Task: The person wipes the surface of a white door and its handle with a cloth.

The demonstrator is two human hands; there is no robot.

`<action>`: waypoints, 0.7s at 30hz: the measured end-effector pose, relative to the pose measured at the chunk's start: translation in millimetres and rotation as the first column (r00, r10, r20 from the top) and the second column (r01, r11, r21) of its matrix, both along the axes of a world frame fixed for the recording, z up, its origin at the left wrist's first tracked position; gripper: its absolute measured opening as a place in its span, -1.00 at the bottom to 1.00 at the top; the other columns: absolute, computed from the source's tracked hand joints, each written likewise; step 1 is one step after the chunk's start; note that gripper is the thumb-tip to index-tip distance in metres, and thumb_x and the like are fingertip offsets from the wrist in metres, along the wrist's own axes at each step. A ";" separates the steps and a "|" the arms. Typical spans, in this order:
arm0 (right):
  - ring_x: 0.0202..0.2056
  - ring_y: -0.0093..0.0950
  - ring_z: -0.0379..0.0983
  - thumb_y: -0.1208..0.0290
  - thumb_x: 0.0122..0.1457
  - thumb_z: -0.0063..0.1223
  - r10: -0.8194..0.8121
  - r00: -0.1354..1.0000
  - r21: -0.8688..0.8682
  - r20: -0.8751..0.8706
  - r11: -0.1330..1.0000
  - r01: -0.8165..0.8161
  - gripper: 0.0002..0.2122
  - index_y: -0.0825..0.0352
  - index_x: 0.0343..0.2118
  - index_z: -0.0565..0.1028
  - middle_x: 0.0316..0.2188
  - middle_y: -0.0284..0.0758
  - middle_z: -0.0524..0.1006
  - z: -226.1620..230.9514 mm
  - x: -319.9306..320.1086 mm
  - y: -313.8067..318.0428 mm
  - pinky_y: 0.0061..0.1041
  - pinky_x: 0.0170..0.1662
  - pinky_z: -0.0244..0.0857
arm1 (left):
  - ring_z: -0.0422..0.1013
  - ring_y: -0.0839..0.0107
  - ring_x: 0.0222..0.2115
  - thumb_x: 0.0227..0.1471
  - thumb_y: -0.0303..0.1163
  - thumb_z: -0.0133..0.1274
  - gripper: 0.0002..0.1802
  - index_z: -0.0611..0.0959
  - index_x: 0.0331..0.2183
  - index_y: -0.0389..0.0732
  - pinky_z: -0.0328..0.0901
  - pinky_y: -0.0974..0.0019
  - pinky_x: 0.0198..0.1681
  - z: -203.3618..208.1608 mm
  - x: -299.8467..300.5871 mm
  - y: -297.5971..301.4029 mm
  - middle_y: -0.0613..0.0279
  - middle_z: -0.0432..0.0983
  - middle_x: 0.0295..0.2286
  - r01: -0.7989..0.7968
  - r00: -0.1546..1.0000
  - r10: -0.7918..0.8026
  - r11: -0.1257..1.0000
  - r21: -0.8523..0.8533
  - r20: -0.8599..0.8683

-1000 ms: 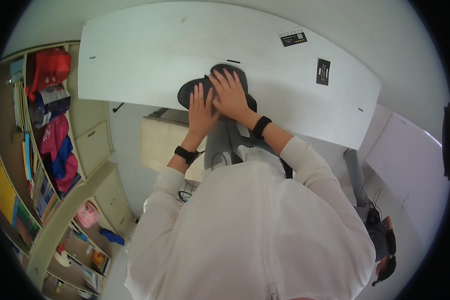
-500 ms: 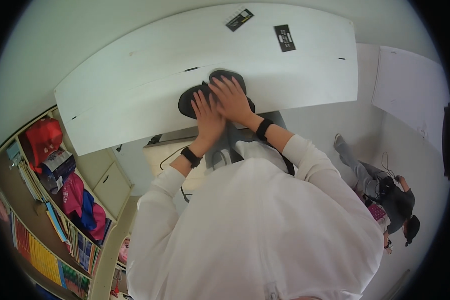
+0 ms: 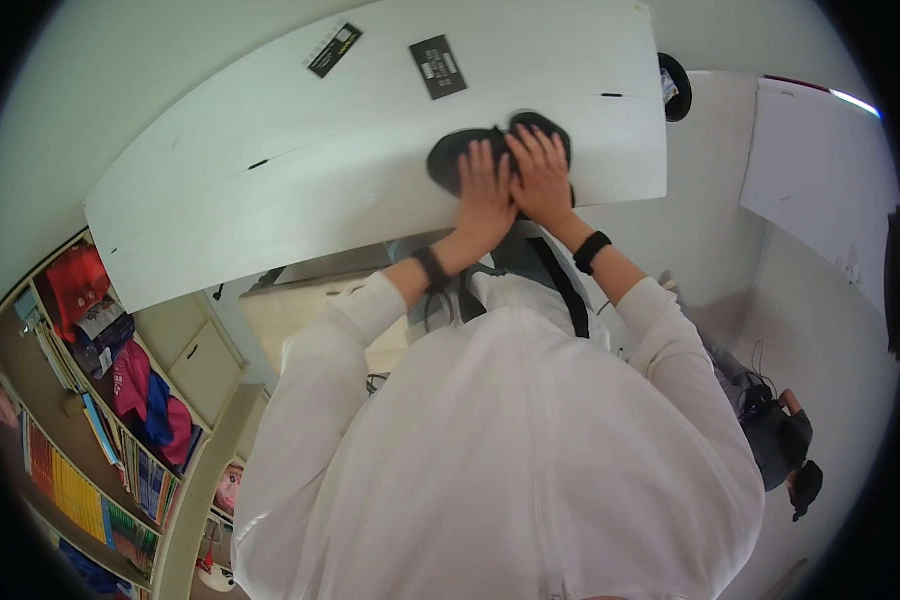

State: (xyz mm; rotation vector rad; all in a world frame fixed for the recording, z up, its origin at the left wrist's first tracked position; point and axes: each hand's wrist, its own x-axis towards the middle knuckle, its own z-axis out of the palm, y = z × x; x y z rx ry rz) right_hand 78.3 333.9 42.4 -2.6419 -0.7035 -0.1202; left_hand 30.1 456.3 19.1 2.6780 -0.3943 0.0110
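While a zipped white top [image 3: 490, 430] fills the lower middle of the frame, a long white desk [image 3: 220, 220] stretches across the upper part, from the left to right of centre. A bookcase [image 3: 207, 465] packed with books [image 3: 65, 480] takes up the left side and lower left, and a pale white board [image 3: 815, 175] stands at the upper right. Another person [image 3: 775, 430], in dark clothes, shows at the lower right, near the rim of the view.

A black object with rounded lobes [image 3: 453, 163] lies on the desk close to its near edge, just above and right of the frame's centre; its exact kind is hard to tell. Both hands rest on it — the left hand [image 3: 485, 200] over the left lobe, the right hand [image 3: 542, 180] over the other, just beside it. Their fingers are stretched out flat, with narrow gaps between them. Each wrist wears a black band [image 3: 592, 252]. Two dark printed cards lie well apart from the hands, toward the desk's far edge — one tilted [image 3: 335, 50], one squarer [image 3: 438, 67].
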 end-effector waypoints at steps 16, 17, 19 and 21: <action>0.06 -0.18 0.10 0.40 -0.08 -0.09 -0.305 0.943 -0.130 0.136 0.938 0.322 -0.54 0.30 -0.03 0.26 0.01 -0.20 0.25 -19.7 4.8 -62.3 -0.07 0.14 -0.18 | -0.08 0.06 0.13 -0.26 -0.31 0.12 -0.23 0.23 0.03 -0.27 -0.11 0.04 0.14 8.5 39.4 -46.4 -0.11 0.02 0.07 0.199 0.980 -0.199 0.953 -0.228 0.022; 0.05 -0.19 0.10 0.40 -0.09 -0.08 -0.286 0.949 -0.130 0.134 0.944 0.303 -0.54 0.29 -0.03 0.27 0.00 -0.20 0.26 -21.3 0.1 -37.9 -0.07 0.14 -0.18 | -0.07 0.11 0.14 -0.24 -0.30 0.08 -0.26 0.24 0.04 -0.24 -0.13 0.07 0.15 7.5 31.1 -28.1 -0.08 0.01 0.08 0.145 0.987 -0.154 0.978 -0.152 -0.051; 0.04 -0.20 0.11 0.37 -0.06 -0.10 -0.214 0.975 -0.069 0.059 0.974 0.218 -0.59 0.29 -0.07 0.32 -0.02 -0.21 0.27 -6.0 -5.5 12.3 -0.08 0.13 -0.16 | -0.07 0.02 0.13 -0.22 -0.35 0.04 -0.29 0.24 0.02 -0.30 -0.12 0.00 0.14 18.2 11.8 15.3 -0.16 0.01 0.07 0.099 0.992 -0.102 0.994 -0.049 -0.076; 0.05 -0.21 0.10 0.34 -0.05 -0.11 -0.080 0.997 -0.033 -0.017 0.996 0.079 -0.59 0.30 -0.07 0.33 -0.02 -0.22 0.26 0.8 -11.4 48.4 -0.09 0.13 -0.14 | -0.10 -0.05 0.13 -0.14 -0.34 -0.04 -0.35 0.22 0.02 -0.35 -0.15 -0.01 0.15 23.7 -8.5 47.2 -0.23 -0.01 0.06 0.005 0.996 0.004 0.995 0.103 -0.084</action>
